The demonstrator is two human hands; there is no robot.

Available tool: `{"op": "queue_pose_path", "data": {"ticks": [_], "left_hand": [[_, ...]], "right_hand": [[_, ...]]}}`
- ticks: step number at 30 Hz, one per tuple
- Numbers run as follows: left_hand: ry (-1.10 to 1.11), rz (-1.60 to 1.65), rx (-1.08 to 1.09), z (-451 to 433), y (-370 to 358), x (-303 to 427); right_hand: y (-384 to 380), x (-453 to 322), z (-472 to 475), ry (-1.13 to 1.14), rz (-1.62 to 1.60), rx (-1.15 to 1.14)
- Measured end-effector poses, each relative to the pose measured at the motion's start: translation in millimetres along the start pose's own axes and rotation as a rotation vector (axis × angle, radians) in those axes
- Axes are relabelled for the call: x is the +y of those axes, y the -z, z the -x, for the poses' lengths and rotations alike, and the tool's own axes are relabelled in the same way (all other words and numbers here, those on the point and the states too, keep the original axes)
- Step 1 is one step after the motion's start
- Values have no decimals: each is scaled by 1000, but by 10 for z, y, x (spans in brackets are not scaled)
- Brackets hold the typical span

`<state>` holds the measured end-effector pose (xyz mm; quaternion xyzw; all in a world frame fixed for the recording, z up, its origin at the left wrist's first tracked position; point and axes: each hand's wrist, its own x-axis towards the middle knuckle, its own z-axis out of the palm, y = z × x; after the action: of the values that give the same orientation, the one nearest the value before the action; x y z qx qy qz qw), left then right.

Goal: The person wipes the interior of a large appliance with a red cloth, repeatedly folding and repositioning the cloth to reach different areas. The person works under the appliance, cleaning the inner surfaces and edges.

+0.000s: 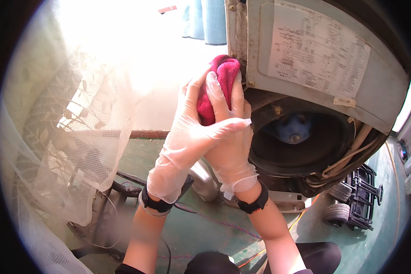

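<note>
A crumpled red cloth (226,70) is squeezed between my two hands, both in thin translucent gloves. My left hand (179,144) grips it from the left, with its thumb lying across the right hand. Behind that thumb, my right hand (227,152) has its fingers bent around the cloth, partly hidden. The bundle is close to the rusty metal edge (238,37) of a large appliance. A grey metal panel (258,68) with a printed wiring diagram (316,51) faces me on the right. Beneath it is a round black fan housing (301,162) with a bluish hub (294,128) inside.
A white mesh curtain (96,150) hangs at left. A light blue towel (205,24) lies in glare at the top. Loose cables (222,224) and an orange cord (303,214) cross the green floor (191,236). A black wheeled cart (361,198) stands at right.
</note>
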<state>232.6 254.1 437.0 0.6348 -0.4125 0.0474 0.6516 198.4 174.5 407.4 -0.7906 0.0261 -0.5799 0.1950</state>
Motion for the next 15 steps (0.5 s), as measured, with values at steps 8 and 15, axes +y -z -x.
{"op": "queue_pose_path", "data": {"ticks": [8, 15], "left_hand": [[-83, -132, 45, 73, -109, -196], [-161, -333, 131, 126, -192, -288]], "right_hand": [[-73, 97, 179, -51, -73, -14], [-141, 221, 272, 37, -107, 64]]}}
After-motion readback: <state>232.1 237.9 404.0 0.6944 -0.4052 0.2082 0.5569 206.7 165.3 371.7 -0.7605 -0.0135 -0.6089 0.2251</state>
